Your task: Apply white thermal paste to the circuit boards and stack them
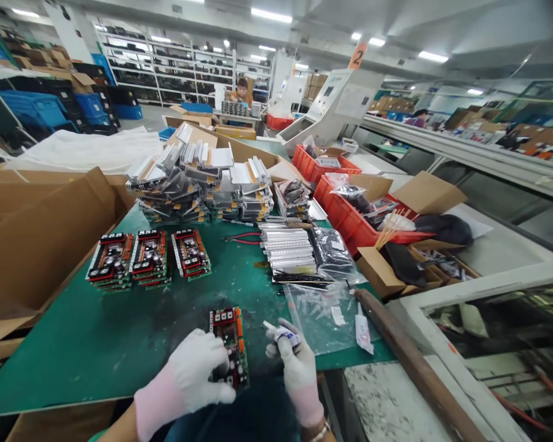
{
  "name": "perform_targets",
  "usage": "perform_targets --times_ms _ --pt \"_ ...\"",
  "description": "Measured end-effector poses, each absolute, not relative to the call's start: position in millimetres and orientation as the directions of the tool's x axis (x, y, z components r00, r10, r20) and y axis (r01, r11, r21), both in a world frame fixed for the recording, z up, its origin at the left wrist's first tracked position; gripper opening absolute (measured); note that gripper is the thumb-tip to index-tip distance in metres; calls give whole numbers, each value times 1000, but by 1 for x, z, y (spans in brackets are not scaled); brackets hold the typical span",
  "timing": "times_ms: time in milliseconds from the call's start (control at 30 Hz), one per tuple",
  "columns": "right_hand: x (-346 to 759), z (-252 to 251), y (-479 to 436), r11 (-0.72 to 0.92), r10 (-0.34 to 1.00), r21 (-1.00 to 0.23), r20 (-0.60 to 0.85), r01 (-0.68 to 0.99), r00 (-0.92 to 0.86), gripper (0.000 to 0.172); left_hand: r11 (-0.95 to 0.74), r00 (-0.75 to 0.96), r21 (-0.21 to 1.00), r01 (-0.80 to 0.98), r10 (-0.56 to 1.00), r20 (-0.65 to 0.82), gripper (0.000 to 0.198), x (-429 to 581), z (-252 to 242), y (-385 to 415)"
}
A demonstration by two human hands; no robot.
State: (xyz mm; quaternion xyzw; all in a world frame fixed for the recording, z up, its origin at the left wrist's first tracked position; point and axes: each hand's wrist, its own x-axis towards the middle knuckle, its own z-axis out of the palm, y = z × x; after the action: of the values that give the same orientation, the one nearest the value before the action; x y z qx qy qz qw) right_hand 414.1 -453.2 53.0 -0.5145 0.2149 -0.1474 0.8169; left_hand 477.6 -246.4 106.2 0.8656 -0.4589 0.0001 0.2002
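In a white glove with a pink cuff, my left hand [198, 372] rests on the lower left of a circuit board [233, 325], its fingers curled over the edge. The board carries black parts and orange connectors and lies at the table's front edge. My right hand [297, 368], also gloved, holds a small white and purple tube [289, 336] whose white nozzle points up and left. A gap separates the nozzle from the board. Stacked boards [150, 255] stand in several piles farther back on the left. Part of the held board is hidden under my left fingers.
Metal heat sinks [198, 178] are piled at the back of the green table [74, 350]. Red-handled pliers [242, 236] lie beside aluminium strips [289, 248]. Another tube [363, 331] lies right of a plastic bag [317, 322]. Red crates [345, 215] border the right; a cardboard box [50, 233] borders the left.
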Motion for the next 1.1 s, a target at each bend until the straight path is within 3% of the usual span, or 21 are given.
perform_targets --times_ms 133,200,433,667,867,1100 --pt "412 56 -451 376 -421 -924 -236 -68 876 50 -679 748 329 -656 -528 403 23 501 92 -249" --pt "411 58 -448 342 -400 -934 -245 -104 883 49 -722 772 322 -612 -459 439 26 513 83 -253" --pt "411 67 -439 105 -415 -987 -155 -122 897 42 -615 725 386 -687 -557 404 18 514 79 -254" --pt "408 90 -439 -99 -435 -993 -10 -59 900 31 -285 427 326 -902 -708 562 17 482 99 -240" --pt "404 103 -437 -390 -345 -914 259 114 902 34 -277 402 294 -915 -694 597 16 471 111 -239" --pt "404 113 -439 -570 -193 -783 423 250 885 43 -261 364 256 -931 -729 580 16 467 109 -242"
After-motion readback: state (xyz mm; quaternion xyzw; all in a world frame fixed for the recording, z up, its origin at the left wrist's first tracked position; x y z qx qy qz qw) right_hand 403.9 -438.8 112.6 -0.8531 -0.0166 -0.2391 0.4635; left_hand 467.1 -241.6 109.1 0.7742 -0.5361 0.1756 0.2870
